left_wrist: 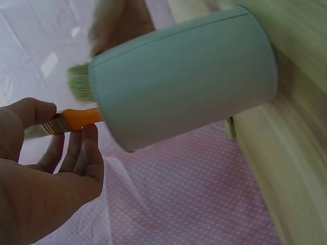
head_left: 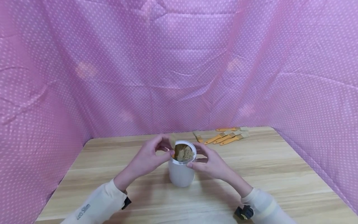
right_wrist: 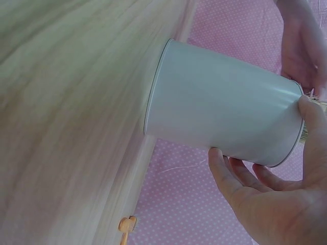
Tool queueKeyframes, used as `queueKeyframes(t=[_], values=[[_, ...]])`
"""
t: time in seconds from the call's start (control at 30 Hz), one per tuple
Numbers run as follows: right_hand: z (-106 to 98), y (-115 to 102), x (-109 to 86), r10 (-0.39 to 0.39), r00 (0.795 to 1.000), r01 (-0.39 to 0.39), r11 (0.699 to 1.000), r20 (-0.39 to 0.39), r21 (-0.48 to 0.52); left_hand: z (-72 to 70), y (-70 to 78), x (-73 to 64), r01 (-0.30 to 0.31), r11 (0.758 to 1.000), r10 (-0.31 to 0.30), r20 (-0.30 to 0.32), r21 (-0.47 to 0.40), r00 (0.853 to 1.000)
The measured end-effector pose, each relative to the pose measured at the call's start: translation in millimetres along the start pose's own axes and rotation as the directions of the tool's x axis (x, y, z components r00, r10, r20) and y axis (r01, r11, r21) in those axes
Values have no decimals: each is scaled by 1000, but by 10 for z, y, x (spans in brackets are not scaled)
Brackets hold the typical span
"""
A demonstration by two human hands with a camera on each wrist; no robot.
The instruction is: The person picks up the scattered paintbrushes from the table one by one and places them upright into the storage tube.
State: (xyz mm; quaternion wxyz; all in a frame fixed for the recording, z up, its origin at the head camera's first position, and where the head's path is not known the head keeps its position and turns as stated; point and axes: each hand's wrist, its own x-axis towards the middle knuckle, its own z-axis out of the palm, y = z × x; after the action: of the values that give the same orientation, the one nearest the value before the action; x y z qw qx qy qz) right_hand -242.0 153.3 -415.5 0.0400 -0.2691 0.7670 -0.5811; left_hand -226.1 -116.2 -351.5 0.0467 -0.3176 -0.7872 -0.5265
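Small lettering is borne on the left sleeve (head_left: pixel 83 212), too unclear to be read. In the left wrist view, a brush (left_wrist: pixel 77 119) is seen pinched by the left hand (left_wrist: pixel 46 189), its orange handle at the mouth of the white can (left_wrist: pixel 189 76). The can is loosely gripped near its rim by the right hand (right_wrist: pixel 286 206). Only by the head view is its bristle-filled inside shown.
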Motion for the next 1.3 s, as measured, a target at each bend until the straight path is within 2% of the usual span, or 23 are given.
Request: queueKeyframes(t=[0.23,0.4,0.47,0.63,0.73,0.87,0.93,1.1,1.3], values=[[30,17,19,11,1000,-11,1000,9,-8,9,-139,-29,28,985,-30,7,168,1000],[45,16,32,5,1000,-5,1000,3,-5,-22,-193,-40,28,983,-28,-3,182,1000],[49,6,34,3,1000,-3,1000,-3,-1,-30,-231,-41,49,982,-50,4,180,999],[52,-3,39,-1,1000,1,1000,0,1,9,-408,-47,135,979,-149,79,154,986],[-7,19,44,-7,998,9,999,55,-34,64,-516,-57,155,980,-169,116,122,979],[-222,51,10,-15,986,35,992,168,-121,142,-577,-82,187,980,-193,124,63,973],[-379,49,-28,-7,981,43,983,196,-177,180,-582,-91,204,978,-208,123,41,970],[-815,-6,-110,54,990,-6,941,133,-338,248,-545,-83,221,975,-216,123,-25,969],[-1238,-18,-128,64,997,-35,899,53,-437,269,-521,-68,241,968,-233,101,-69,967]])
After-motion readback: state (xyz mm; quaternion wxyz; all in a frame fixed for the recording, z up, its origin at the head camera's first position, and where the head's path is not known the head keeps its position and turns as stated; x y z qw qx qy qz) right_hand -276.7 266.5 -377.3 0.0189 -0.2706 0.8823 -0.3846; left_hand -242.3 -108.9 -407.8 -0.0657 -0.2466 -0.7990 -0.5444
